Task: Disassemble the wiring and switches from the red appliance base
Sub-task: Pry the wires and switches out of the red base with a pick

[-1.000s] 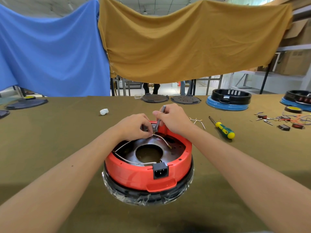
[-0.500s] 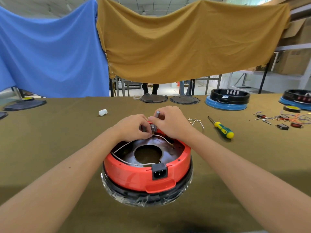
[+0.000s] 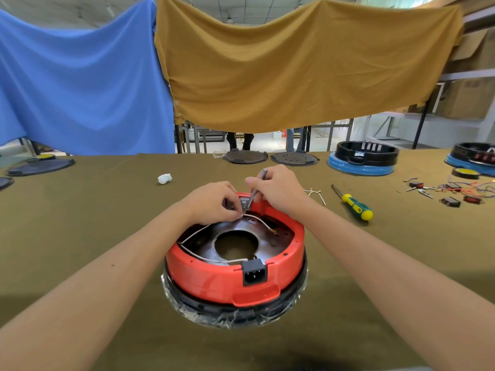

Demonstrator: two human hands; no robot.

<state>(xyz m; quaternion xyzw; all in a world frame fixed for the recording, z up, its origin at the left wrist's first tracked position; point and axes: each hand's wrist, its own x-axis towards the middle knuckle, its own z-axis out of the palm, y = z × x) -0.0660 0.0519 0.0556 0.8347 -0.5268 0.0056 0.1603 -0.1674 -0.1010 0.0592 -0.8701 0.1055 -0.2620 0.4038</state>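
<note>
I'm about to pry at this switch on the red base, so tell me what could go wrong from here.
1. The grey tool in your right hand points toward your left hand's fingertips at the switch; a slip could jab them.
2. The white wire you pinch is thin; pulling hard may snap it.
3. The red base sits unclamped, so levering could shift it.

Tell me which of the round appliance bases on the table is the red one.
The red base right in front of the person, under both hands. The two others, at the table's far right, and, are black on blue.
</note>
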